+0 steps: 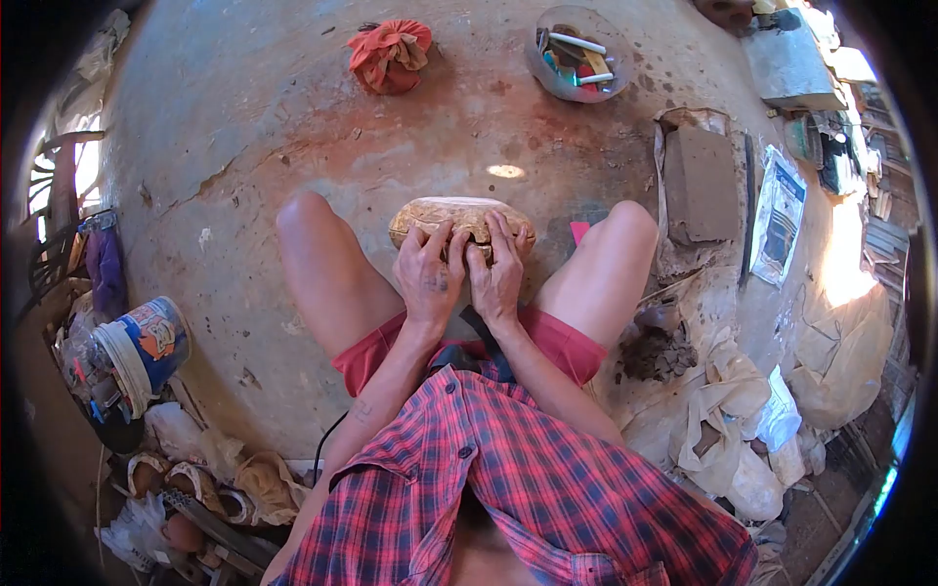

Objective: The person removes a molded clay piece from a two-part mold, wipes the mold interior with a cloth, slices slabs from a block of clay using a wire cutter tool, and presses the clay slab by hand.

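A rounded, tan, rough-surfaced block (415,215) with a pale upper face is between my knees. It looks like a plaster mould, with a dark gap or seam on the side toward me. Fingers bent, my left hand (428,273) grips its near side left of the middle. My right hand (498,269) holds the same side just to the right, with the fingertips over the top edge. The two hands almost meet at the dark gap. What lies under the block is hidden.
Ahead on the floor sit a red cloth bundle (389,57) and a clear bowl of tools (583,93). To the right are a brown clay slab (702,186), a blue-white packet (779,217) and crumbled clay (660,342). A printed bucket (147,347) lies tilted at left.
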Motion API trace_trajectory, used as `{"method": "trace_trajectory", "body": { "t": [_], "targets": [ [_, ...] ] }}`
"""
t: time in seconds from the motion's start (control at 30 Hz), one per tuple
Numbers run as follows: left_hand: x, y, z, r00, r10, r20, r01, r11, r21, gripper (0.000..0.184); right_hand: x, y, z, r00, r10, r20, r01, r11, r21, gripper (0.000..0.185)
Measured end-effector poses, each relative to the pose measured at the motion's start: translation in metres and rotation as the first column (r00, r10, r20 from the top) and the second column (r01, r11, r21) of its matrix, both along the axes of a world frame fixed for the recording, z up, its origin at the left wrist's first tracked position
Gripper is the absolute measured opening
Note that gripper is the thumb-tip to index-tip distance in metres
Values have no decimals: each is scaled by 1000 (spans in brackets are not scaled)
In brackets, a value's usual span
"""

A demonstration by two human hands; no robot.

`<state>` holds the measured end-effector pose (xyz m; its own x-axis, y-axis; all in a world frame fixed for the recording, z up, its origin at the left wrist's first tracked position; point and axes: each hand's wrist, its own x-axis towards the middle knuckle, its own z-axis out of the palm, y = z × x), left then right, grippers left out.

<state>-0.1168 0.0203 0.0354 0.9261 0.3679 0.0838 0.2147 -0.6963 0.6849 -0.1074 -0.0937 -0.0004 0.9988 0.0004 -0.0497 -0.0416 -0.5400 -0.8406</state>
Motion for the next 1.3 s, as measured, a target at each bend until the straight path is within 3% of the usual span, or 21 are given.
{"method": "trace_trajectory", "body": {
  "t": [0.37,0.83,0.97,1.3],
  "targets": [
    [3,-7,-2,999,3,-50,4,991,130,25,0,4,-6,999,-9,32,9,1000,-1,56],
    [6,-4,-5,995,-44,-89,59,982,178,25,0,11,-6,999,-35,40,33,998,55,62],
    [3,-2,-10,994,-43,-105,62,981,183,28,5,9,-11,997,-9,75,9,1000,0,67],
    [8,4,5,984,-89,-157,93,996,18,29,4,8,-7,997,48,59,-48,999,-9,79]
  ]
}}
